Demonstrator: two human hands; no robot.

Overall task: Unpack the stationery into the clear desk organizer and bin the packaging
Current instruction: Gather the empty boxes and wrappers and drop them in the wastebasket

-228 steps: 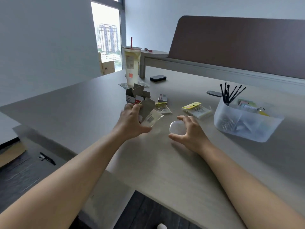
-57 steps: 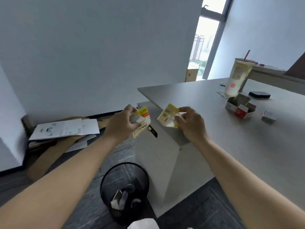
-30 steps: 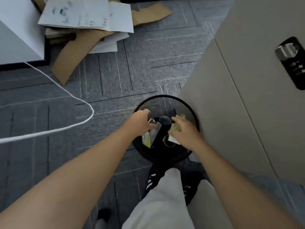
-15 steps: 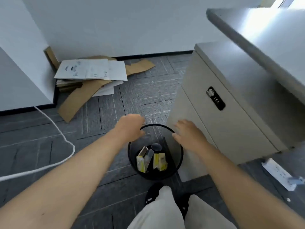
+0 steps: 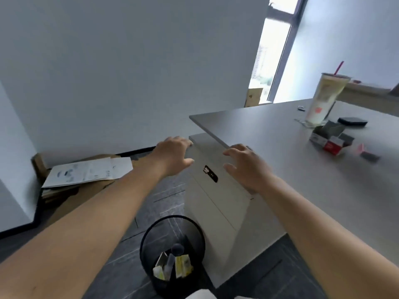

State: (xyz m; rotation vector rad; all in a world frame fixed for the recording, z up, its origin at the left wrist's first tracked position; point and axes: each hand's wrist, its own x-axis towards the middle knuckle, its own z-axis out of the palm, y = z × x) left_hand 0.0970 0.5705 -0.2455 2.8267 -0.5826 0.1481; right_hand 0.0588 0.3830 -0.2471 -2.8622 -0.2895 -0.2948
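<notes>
A black mesh bin (image 5: 195, 229) stands on the floor beside the drawer cabinet (image 5: 218, 210), with yellow and white packaging (image 5: 181, 269) lying inside it. My left hand (image 5: 172, 155) and my right hand (image 5: 246, 167) hover empty with relaxed fingers, well above the bin and near the desk's corner. On the desk (image 5: 280, 152) at the right sits an opened grey and red cardboard box (image 5: 330, 139) with a small grey packet (image 5: 369, 156) beside it. The clear organizer is out of view.
A tall drink cup (image 5: 323, 98) with a red straw and a black flat object (image 5: 352, 121) stand further back on the desk. Papers and flattened cardboard (image 5: 86, 175) lie on the floor by the wall at the left.
The yellow packaging that both hands held now lies in the bin. Both hands have lifted away from the bin, empty, and the view has swung up toward the desk.
</notes>
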